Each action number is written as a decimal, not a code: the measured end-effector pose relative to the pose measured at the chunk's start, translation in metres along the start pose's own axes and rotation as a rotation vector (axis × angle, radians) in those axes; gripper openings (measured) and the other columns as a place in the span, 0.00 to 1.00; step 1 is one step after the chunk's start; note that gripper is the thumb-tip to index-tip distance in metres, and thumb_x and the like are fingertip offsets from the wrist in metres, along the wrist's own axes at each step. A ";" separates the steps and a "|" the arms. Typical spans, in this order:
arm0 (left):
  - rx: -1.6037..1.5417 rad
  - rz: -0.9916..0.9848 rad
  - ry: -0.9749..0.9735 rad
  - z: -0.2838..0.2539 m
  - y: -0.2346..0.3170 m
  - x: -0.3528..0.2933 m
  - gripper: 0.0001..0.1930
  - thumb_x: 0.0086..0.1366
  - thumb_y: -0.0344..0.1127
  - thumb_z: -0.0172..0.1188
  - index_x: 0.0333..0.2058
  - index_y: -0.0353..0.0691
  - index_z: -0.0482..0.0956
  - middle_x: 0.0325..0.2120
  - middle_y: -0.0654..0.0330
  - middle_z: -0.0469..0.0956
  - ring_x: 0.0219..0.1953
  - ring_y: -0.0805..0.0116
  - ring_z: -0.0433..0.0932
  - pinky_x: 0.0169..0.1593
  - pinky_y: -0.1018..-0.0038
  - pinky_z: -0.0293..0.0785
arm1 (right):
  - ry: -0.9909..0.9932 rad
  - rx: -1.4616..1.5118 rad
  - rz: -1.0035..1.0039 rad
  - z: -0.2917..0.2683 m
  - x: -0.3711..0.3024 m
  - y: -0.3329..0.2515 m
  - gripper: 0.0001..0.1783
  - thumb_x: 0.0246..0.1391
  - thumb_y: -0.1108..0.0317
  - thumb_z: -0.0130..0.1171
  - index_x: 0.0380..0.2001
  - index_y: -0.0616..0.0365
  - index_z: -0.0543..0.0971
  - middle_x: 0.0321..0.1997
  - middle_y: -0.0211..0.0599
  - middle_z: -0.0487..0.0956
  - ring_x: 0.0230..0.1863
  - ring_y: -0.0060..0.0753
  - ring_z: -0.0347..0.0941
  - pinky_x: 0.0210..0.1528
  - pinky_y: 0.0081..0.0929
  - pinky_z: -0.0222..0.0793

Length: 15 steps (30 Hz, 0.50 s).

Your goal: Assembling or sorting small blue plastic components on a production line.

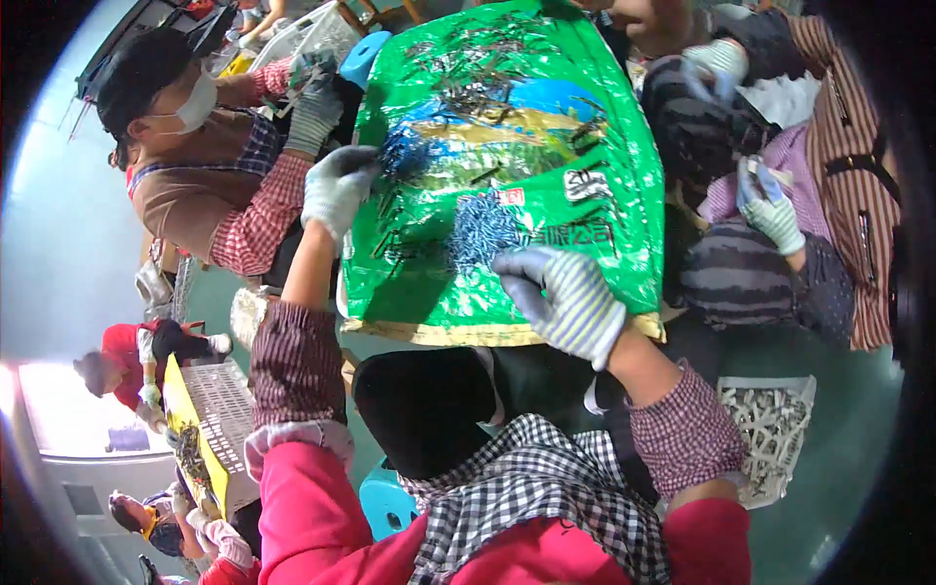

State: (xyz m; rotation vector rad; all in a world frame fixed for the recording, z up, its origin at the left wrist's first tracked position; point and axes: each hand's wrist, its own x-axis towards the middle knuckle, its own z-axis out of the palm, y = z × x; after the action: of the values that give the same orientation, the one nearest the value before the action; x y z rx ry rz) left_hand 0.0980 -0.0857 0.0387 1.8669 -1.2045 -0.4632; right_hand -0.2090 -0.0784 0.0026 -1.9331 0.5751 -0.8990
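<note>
A green printed plastic sack [604, 263] is spread out in front of me. Near its front lies a heap of small, thin blue-grey pieces [483, 234], too small to name. My right hand [565, 297], in a striped work glove, is at the heap's right edge with thumb and fingers drawn together; any piece between them is hidden. At the sack's left edge, my left hand [338, 192], also gloved, has its fingers closed beside a dark blue cluster of similar pieces [408, 154]. Dark thin strips [478, 49] are scattered over the far part of the sack.
A co-worker in a cap and mask [210, 166] sits close on the left, and another in striped clothing [848, 175] on the right. A white basket of pale pieces [766, 378] stands at the lower right. Beyond the left co-worker is a blue stool [366, 58].
</note>
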 end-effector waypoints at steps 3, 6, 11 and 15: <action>0.368 0.115 -0.130 0.004 -0.013 0.059 0.12 0.52 0.29 0.59 0.37 0.40 0.80 0.32 0.56 0.81 0.34 0.70 0.78 0.41 0.76 0.72 | -0.028 -0.057 -0.059 0.003 -0.005 0.005 0.09 0.49 0.67 0.54 0.33 0.58 0.77 0.31 0.45 0.78 0.31 0.47 0.74 0.35 0.36 0.70; 0.645 0.165 -0.182 0.014 -0.029 0.117 0.13 0.52 0.36 0.57 0.38 0.44 0.80 0.36 0.54 0.79 0.40 0.59 0.77 0.46 0.70 0.71 | -0.014 -0.202 -0.166 0.005 -0.005 0.009 0.08 0.46 0.72 0.57 0.33 0.58 0.77 0.30 0.43 0.78 0.31 0.43 0.75 0.34 0.33 0.71; 0.880 0.142 -0.247 0.026 -0.061 0.171 0.15 0.52 0.41 0.59 0.39 0.47 0.80 0.36 0.54 0.79 0.38 0.57 0.77 0.44 0.68 0.72 | -0.066 -0.255 -0.177 0.006 0.002 0.014 0.10 0.45 0.72 0.56 0.35 0.56 0.76 0.29 0.40 0.78 0.29 0.41 0.75 0.33 0.35 0.70; 0.959 0.132 -0.345 0.030 -0.076 0.181 0.15 0.52 0.41 0.58 0.40 0.48 0.79 0.38 0.53 0.78 0.41 0.56 0.76 0.46 0.66 0.71 | -0.085 -0.307 -0.168 0.009 0.003 0.015 0.10 0.44 0.72 0.56 0.34 0.56 0.76 0.29 0.38 0.78 0.29 0.41 0.75 0.32 0.35 0.70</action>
State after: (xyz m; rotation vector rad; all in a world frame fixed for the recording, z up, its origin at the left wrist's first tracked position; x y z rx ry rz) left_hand 0.2053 -0.2436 -0.0160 2.5249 -2.0033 -0.1195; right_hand -0.2009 -0.0829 -0.0120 -2.3129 0.5304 -0.8659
